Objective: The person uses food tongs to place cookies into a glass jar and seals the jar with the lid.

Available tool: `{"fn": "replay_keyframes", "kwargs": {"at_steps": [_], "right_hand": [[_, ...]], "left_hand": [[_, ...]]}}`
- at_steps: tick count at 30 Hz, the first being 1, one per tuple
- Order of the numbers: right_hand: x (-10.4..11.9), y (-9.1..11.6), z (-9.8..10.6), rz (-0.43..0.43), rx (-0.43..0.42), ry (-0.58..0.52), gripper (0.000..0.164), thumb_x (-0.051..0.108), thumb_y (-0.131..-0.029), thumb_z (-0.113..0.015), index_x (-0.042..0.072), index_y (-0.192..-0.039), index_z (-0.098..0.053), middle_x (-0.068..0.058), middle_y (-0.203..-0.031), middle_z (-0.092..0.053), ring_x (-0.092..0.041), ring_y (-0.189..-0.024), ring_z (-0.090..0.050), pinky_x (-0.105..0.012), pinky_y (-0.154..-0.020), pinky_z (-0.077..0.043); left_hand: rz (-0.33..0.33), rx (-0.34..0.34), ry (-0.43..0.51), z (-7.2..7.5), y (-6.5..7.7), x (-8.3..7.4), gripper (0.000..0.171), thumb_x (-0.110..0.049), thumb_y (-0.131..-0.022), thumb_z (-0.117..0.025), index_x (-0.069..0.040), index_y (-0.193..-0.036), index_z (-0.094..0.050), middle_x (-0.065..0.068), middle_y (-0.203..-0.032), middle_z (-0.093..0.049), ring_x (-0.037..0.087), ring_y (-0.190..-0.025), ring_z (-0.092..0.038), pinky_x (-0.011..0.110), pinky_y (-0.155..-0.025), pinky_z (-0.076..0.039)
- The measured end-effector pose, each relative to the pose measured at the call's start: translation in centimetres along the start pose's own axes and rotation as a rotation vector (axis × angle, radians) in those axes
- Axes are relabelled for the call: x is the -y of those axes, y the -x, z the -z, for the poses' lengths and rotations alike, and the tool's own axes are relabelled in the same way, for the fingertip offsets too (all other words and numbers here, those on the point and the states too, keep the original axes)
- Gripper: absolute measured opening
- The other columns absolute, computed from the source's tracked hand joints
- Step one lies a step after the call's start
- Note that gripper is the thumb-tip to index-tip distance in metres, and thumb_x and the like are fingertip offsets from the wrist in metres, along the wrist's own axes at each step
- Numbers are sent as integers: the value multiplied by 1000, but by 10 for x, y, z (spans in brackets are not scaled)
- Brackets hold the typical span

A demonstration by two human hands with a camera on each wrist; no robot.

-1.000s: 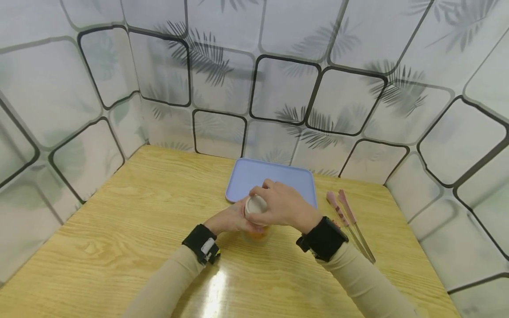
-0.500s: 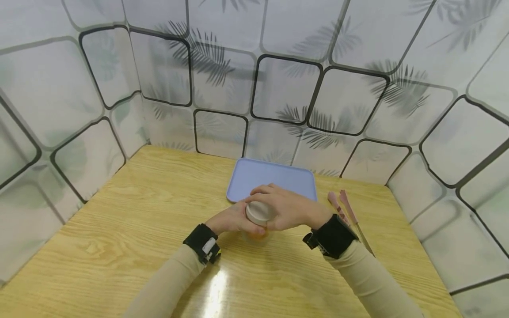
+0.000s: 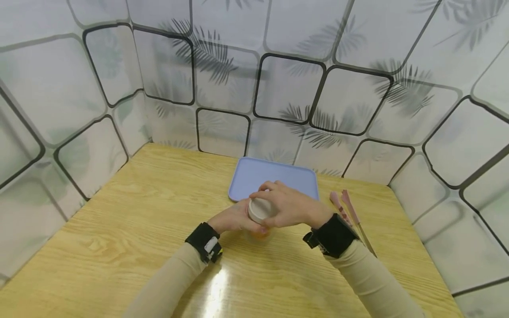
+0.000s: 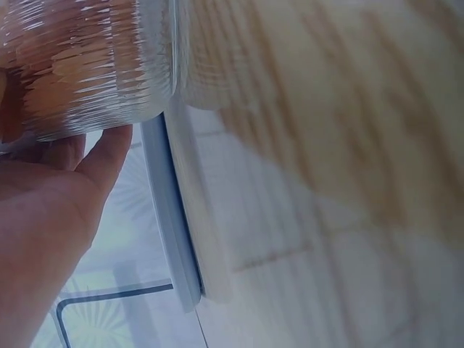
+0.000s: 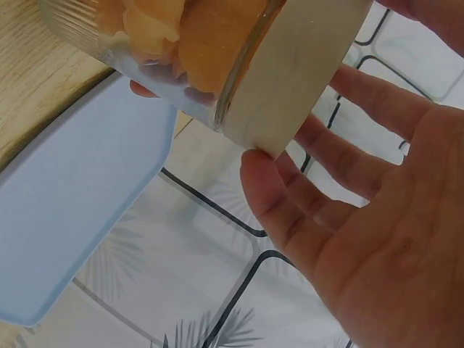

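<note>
A clear ribbed jar (image 5: 152,36) holds orange pieces and has a broad off-white lid (image 3: 260,211) on top. My left hand (image 3: 234,218) wraps round the jar's body from the left; in the left wrist view, fingers (image 4: 105,156) lie against its glass near the base. From the right, my right hand (image 3: 292,205) reaches over and grips the rim of the lid, its digits spread around the edge in the right wrist view. Both hands cover much of the jar in the head view. The lid sits on the jar's mouth.
Behind the hands lies a pale blue tray (image 3: 274,172) near the table's back edge. To the right lies a utensil with pink ends (image 3: 347,205) and long metal arms, partly hidden by the right wrist. A patterned curtain (image 3: 222,88) surrounds the wooden table (image 3: 119,212).
My right hand has shifted slightly right and changed its hold around the lid: fingers loosened half a second ago, now curled at its edge. The left hand keeps its hold on the jar.
</note>
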State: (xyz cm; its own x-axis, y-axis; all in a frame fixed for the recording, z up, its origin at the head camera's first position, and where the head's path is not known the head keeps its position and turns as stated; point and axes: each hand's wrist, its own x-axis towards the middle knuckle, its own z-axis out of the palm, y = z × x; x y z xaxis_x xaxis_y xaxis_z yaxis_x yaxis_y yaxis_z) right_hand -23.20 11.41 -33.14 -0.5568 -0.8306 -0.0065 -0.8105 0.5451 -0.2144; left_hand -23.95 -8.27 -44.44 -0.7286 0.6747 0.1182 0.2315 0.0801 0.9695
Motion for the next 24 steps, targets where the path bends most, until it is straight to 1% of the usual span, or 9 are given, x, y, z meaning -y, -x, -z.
{"fn": "replay_keyframes", "kwargs": {"at_steps": [3,7,10,13,16,18,20,22,24], "right_hand": [[2,0,1,-25,6,3,64,34,-82,-78,14,-141,-61,-11,-133,-57,-27,-110,-54,-40,-87,-52],[5,1,1,-67,3,18,64,38,-84,-77,13,-141,-61,-12,-129,-59,-24,-104,-55,-36,-82,-52],[7,2,0,-100,-11,41,62,40,-86,-77,11,-139,-62,-12,-123,-60,-22,-98,-56,-34,-78,-51],[10,3,-2,-126,-43,67,58,42,-88,-76,9,-134,-65,-13,-116,-62,-22,-92,-57,-33,-74,-51],[10,2,-6,-158,-70,86,57,47,-89,-75,8,-130,-66,-14,-114,-64,-23,-91,-59,-34,-72,-53],[7,3,-7,-159,-80,95,62,51,-86,-76,9,-131,-65,-14,-121,-63,-25,-98,-60,-37,-76,-54],[3,3,-7,-131,-78,99,70,53,-83,-78,12,-137,-61,-14,-134,-59,-30,-112,-59,-43,-86,-55],[-2,4,-5,-57,-80,76,77,51,-80,-82,14,-142,-58,-14,-146,-53,-34,-126,-53,-50,-97,-51],[-5,3,-2,26,-72,39,79,46,-78,-84,14,-145,-55,-13,-154,-47,-36,-137,-45,-54,-103,-47]], "left_hand": [[-3,2,-2,0,0,-2,85,-7,-83,-82,-10,-154,-36,10,-134,-57,19,-117,-56,38,-102,-46],[-12,-1,10,-1,0,-3,90,-2,-81,-80,-11,-156,-31,12,-134,-56,20,-116,-55,37,-101,-47],[-10,-22,14,-3,-1,-3,90,0,-80,-81,-10,-156,-32,12,-134,-56,20,-115,-55,35,-100,-47],[-3,-52,9,-6,-2,-2,89,0,-80,-83,-9,-155,-35,12,-134,-57,19,-115,-56,34,-100,-48],[2,-61,3,-7,-2,-2,89,-1,-80,-83,-7,-155,-35,14,-135,-57,20,-116,-55,35,-102,-47],[6,-64,-5,-7,-3,-2,90,-3,-79,-84,-7,-155,-35,14,-135,-57,20,-116,-56,36,-102,-47],[9,-66,-32,-6,-4,-3,88,-6,-79,-85,-5,-153,-37,13,-134,-58,20,-116,-57,36,-102,-47],[9,-65,-47,-6,-5,-5,83,-8,-80,-85,-4,-150,-40,12,-132,-60,19,-115,-58,35,-101,-48],[6,-63,-49,-5,-6,-5,77,-9,-80,-84,-3,-145,-44,12,-130,-61,18,-113,-59,35,-100,-48]]}}
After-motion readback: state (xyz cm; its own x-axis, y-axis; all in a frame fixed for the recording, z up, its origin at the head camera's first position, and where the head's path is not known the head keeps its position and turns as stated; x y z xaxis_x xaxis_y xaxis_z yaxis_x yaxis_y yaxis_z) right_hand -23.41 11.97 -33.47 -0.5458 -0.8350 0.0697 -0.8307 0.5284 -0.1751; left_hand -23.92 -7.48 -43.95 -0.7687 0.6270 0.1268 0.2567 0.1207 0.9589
